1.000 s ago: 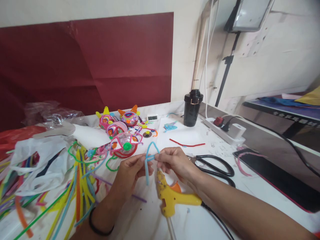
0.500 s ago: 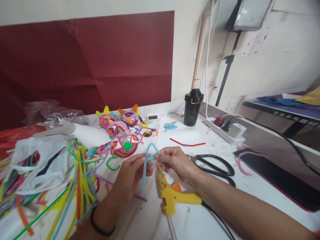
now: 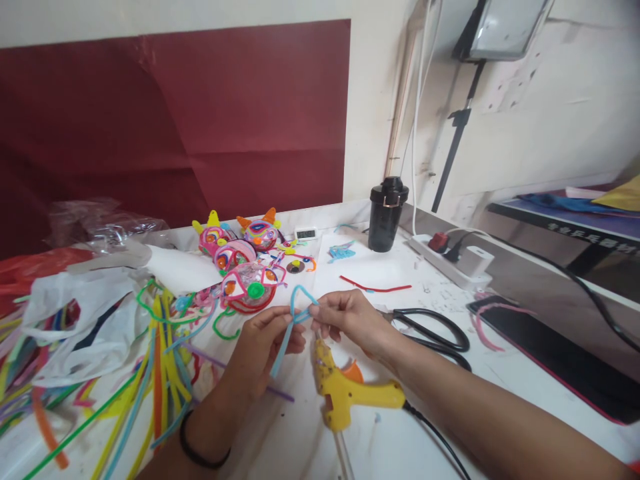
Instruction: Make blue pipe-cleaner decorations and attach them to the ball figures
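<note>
Two bare hands are working at the center of the frame, above a white worktop (image 3: 400, 448). The left hand (image 3: 270, 340), wearing a black band on its wrist, is pinching a light blue pipe cleaner (image 3: 283, 347) between thumb and fingers; the right hand (image 3: 344, 317) is gripping the same piece by its other side, with its fingertips closed tight. The pipe cleaner is forming a pointed loop between the hands, one end hanging down toward the lower left. Just below the right hand, a yellow glue gun (image 3: 345, 398) is lying with its nozzle pointing up the frame. Black-handled scissors (image 3: 434, 332) are resting right of center, beneath a red strip (image 3: 385, 289). At the right, a pink strip (image 3: 487, 333) is lying across a dark, flat device (image 3: 555, 363). A black cup (image 3: 384, 223) is standing above center right, near a white power strip (image 3: 450, 265). Colorful decorated figures (image 3: 256, 290) are sitting left of center, while loose pipe cleaners (image 3: 159, 373) are spreading over the lower left.
</note>
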`<control>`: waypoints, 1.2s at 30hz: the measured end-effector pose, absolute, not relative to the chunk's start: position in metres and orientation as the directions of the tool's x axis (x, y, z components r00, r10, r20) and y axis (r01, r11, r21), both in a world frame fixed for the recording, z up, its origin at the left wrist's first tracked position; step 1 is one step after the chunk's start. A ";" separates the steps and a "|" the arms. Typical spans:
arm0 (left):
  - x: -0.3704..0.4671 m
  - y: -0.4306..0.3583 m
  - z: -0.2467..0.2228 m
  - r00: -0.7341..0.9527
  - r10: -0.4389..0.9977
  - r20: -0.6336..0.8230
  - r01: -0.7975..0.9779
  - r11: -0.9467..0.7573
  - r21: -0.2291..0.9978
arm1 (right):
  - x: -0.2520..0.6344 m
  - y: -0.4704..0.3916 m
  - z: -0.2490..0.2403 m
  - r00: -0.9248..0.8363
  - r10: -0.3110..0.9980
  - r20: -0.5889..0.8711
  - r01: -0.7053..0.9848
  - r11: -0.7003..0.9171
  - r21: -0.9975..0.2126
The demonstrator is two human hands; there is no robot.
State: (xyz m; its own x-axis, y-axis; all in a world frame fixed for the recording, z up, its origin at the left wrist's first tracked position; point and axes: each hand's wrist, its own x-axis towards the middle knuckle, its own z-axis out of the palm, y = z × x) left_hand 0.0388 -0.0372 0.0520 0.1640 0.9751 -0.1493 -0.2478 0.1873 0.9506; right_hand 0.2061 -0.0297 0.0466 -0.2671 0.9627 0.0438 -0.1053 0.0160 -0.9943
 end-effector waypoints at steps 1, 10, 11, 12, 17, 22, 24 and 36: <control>0.039 -0.038 0.054 0.159 0.976 -0.150 -0.249 0.186 0.950 | 0.207 -0.030 0.048 -0.270 0.961 0.054 -0.087 0.031 -0.996; 0.040 -0.041 0.058 0.170 0.973 -0.157 -0.306 0.203 0.930 | 0.205 -0.033 0.056 -0.203 0.978 0.048 -0.066 0.035 -0.997; 0.040 -0.040 0.057 0.176 0.972 -0.154 -0.311 0.203 0.928 | 0.204 -0.034 0.057 -0.200 0.979 0.048 -0.069 0.035 -0.997; 0.039 -0.040 0.055 0.181 0.972 -0.150 -0.316 0.201 0.927 | 0.204 -0.034 0.057 -0.198 0.979 0.048 -0.073 0.034 -0.997; 0.038 -0.039 0.051 0.200 0.971 -0.132 -0.344 0.196 0.918 | 0.202 -0.036 0.059 -0.187 0.981 0.046 -0.080 0.031 -0.996; 0.038 -0.037 0.050 0.217 0.966 -0.141 -0.399 0.220 0.890 | 0.201 -0.036 0.058 -0.173 0.983 0.062 -0.070 0.051 -0.996; 0.039 -0.037 0.050 0.221 0.965 -0.144 -0.402 0.224 0.888 | 0.201 -0.037 0.058 -0.170 0.983 0.066 -0.068 0.055 -0.996; 0.039 -0.038 0.050 0.205 0.972 -0.112 -0.434 0.193 0.880 | 0.199 -0.037 0.058 -0.129 0.991 0.044 -0.111 0.029 -0.993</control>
